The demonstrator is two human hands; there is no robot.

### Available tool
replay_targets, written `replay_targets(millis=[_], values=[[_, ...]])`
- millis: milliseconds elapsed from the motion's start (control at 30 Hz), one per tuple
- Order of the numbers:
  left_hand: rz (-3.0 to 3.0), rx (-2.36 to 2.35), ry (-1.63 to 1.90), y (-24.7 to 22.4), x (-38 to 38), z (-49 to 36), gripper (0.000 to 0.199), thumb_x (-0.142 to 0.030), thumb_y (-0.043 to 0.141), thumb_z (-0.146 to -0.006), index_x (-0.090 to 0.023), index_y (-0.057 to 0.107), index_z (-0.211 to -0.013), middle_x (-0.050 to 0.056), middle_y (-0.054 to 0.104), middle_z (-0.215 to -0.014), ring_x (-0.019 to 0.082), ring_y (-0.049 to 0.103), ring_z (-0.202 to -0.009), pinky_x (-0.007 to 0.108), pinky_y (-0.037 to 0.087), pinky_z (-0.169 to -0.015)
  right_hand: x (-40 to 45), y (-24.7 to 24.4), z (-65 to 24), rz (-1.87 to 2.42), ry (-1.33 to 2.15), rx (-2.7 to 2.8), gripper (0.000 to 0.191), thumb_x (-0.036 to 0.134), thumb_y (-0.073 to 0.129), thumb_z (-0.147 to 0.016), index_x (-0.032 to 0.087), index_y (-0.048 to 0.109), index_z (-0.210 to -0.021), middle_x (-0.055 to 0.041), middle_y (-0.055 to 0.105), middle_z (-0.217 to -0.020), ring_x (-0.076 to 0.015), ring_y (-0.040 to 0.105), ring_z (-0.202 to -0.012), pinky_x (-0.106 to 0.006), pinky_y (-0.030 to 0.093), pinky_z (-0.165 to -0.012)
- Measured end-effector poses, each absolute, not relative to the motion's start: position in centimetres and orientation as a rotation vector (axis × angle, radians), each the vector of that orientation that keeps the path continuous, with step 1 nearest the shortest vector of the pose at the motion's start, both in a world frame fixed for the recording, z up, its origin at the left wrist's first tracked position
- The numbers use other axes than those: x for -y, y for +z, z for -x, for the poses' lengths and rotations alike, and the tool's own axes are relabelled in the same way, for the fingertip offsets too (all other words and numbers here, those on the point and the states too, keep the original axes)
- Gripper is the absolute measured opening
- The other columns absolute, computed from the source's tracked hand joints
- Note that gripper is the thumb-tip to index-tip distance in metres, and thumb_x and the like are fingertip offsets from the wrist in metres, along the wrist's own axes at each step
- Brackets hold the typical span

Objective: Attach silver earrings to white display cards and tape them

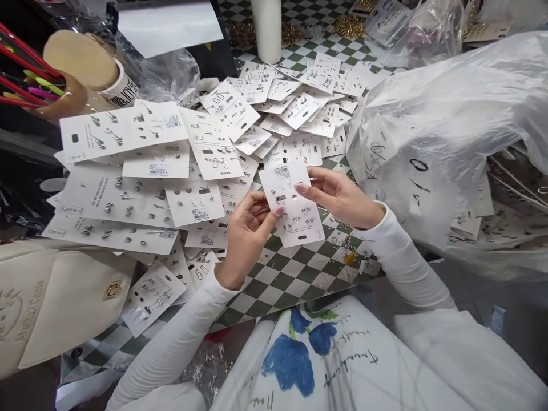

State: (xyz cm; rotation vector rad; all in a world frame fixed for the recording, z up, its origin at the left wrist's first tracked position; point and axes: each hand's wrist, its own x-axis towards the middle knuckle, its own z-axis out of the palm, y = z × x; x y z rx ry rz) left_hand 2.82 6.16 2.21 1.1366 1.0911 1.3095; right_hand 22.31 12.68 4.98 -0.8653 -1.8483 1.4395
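Observation:
Between my hands is a white earring card [299, 220] with several pairs of small studs and a barcode sticker, its printing upside down to me. My left hand [248, 234] pinches its left edge between thumb and fingers. On the opposite edge, my right hand [338, 194] grips the card, thumb on the front and fingers behind. More earring cards [124, 134] lie in a loose, overlapping heap to the left and behind. A few loose metal bits and a small yellow piece [350, 259] lie on the checkered tabletop [274, 279] right of the card.
A large clear plastic bag [428, 114] with cards inside fills the right side. At the left are a cream bag [64, 297] and a brown pen holder [64, 100]. A white cylinder [268, 31] stands at the back.

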Motion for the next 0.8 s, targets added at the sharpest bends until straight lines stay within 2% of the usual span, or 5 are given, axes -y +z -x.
replay_targets(millis=[133,333,500,633,800], values=[[-1.066,-1.121,1.364,2.2,-6.1,-2.8,0.025,-0.028,0.082,-0.087,-0.020,0.064,-0.102,0.006,0.074,-0.105,0.017,0.072,-0.096,0.022,0.063,-0.075,-13.4,4.8,-22.4,0.890,1.757,1.524,0.036,0.050,0.080,-0.089,0.020,0.064,-0.101,0.0015,0.060,-0.084,-0.0092,0.051,-0.064,-0.019,0.045,-0.052],[-0.998,-1.115,1.318,2.4,-6.1,-2.9,0.038,-0.028,0.085,-0.083,-0.020,0.060,-0.111,0.009,0.073,-0.113,0.021,0.075,-0.092,0.025,0.065,-0.069,-13.8,3.8,-22.8,0.824,1.854,1.378,0.039,0.033,0.093,-0.076,0.018,0.068,-0.102,-0.0023,0.071,-0.099,-0.0160,0.068,-0.092,-0.025,0.059,-0.081],[-1.074,-1.203,1.359,2.7,-6.4,-2.1,0.032,-0.032,0.082,-0.088,-0.021,0.065,-0.112,0.005,0.068,-0.111,0.017,0.069,-0.099,0.023,0.062,-0.079,-13.7,4.1,-23.1,0.841,1.783,1.607,0.024,0.035,0.077,-0.092,0.016,0.075,-0.106,-0.0082,0.073,-0.111,-0.0208,0.069,-0.103,-0.033,0.060,-0.089],[-1.096,-1.225,1.260,2.5,-6.4,-1.6,0.017,-0.034,0.076,-0.093,-0.019,0.074,-0.102,0.003,0.069,-0.092,0.013,0.064,-0.081,0.019,0.056,-0.068,-13.6,4.6,-23.2,0.867,1.748,1.714,0.027,0.037,0.073,-0.096,0.016,0.075,-0.113,-0.0089,0.073,-0.113,-0.0201,0.069,-0.099,-0.034,0.060,-0.086],[-0.973,-1.246,1.292,2.2,-6.3,-1.5,0.016,-0.034,0.077,-0.091,-0.020,0.070,-0.094,0.002,0.065,-0.087,0.013,0.061,-0.078,0.019,0.053,-0.064,-14.2,4.8,-23.9,0.910,1.737,1.532,0.027,0.034,0.079,-0.091,0.016,0.072,-0.110,-0.0072,0.073,-0.109,-0.0178,0.070,-0.094,-0.028,0.061,-0.077]])
